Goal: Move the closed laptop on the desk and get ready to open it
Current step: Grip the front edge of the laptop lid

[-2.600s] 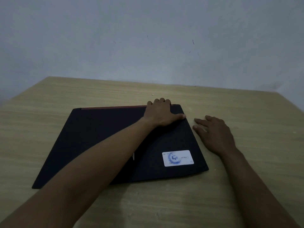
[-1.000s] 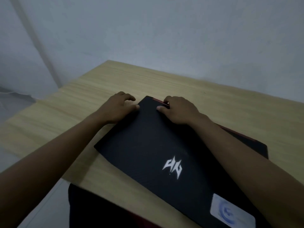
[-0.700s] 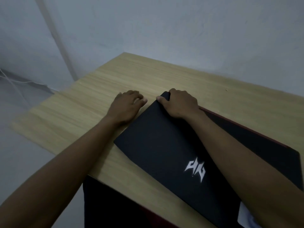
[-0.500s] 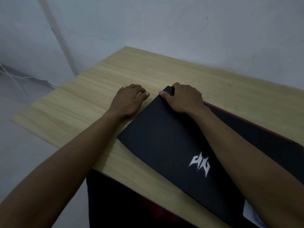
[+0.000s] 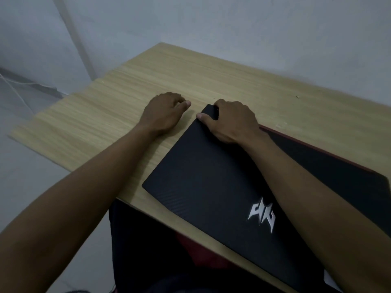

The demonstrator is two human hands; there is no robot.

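The closed black laptop (image 5: pixel 211 178) lies at an angle on the light wooden desk (image 5: pixel 190 77), silver logo up, a red strip along its far edge. Its lower right part runs out of the frame. My right hand (image 5: pixel 232 121) grips the laptop's far left corner, thumb flat on the lid and fingers curled over the edge. My left hand (image 5: pixel 165 113) rests on the bare desk just left of that corner, fingers loosely curled and holding nothing, a small gap from the laptop.
The desk's left edge and near edge are close to the laptop. Grey walls stand behind the desk, with a pale floor and a thin white cable (image 5: pixel 14 89) at the left. Dark clothing with a red patch (image 5: pixel 169 250) shows below the near edge.
The laptop has been turned from lying square to lying at an angle. My right hand moved onto its far left corner. My left hand came off the lid onto the desk.
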